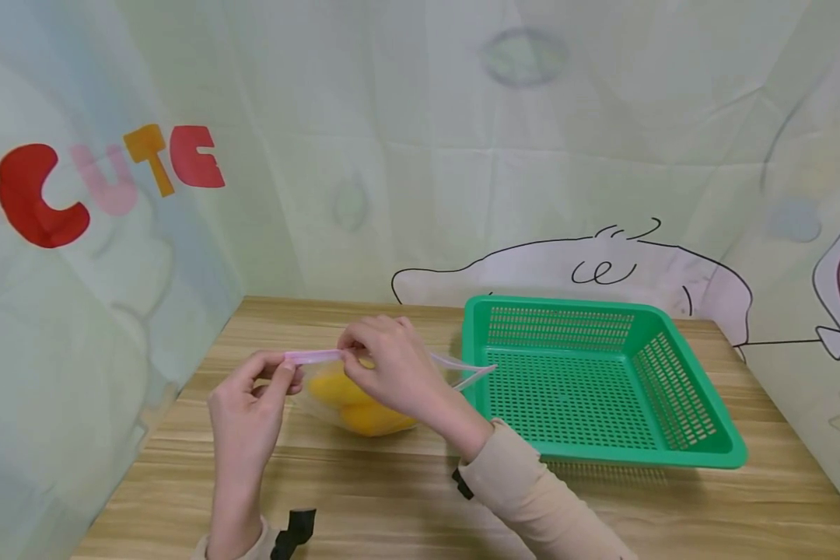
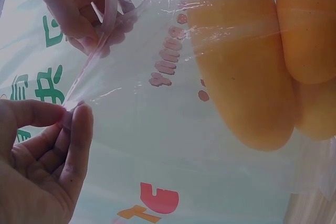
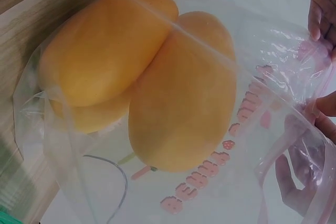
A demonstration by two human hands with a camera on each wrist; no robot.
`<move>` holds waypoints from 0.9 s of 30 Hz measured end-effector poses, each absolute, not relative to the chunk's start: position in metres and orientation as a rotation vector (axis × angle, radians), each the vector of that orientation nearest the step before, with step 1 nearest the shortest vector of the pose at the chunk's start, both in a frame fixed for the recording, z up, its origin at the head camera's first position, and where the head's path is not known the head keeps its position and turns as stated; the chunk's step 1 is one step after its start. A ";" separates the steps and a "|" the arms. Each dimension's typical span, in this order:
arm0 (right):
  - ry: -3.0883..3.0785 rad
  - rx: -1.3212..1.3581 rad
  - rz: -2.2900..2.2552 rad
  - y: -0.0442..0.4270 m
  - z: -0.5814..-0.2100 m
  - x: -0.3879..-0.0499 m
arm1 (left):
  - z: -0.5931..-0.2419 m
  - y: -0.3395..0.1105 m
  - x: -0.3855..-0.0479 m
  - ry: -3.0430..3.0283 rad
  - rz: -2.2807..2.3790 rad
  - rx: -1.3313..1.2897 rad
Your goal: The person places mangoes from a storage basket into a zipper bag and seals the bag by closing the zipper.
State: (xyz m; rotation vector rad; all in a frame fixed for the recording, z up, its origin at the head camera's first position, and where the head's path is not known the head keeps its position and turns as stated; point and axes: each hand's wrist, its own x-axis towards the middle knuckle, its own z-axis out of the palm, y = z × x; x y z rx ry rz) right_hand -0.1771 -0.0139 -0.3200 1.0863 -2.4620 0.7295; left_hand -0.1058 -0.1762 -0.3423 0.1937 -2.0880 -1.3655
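Left hand (image 1: 252,400) and right hand (image 1: 397,369) pinching clear bag (image 3: 252,108) by rim (image 1: 313,357), yellow fruit (image 1: 371,418) inside, below hands

In the head view, the right hand (image 1: 395,365) hides one part of the clear bag (image 1: 305,398) and of the yellow fruits (image 1: 374,422) just behind its grip. The sleeve (image 1: 532,490) below this grip covers the near corner of the green basket (image 1: 731,447) and is itself cut by the lower edge. In the left wrist view, the left hand (image 2: 44,156) is cut at the edge. Far above both grips, a green oval (image 1: 525,57) is too blurred to recognise.
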 end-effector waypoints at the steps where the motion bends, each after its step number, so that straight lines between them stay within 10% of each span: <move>1: -2.464 1.084 0.729 -0.014 -0.320 -0.177 | -0.342 -0.176 -0.106 -2.087 -1.368 0.190; 27: -2.457 1.071 0.728 -0.011 -0.321 -0.177 | -0.342 -0.177 -0.105 -2.085 -1.381 0.200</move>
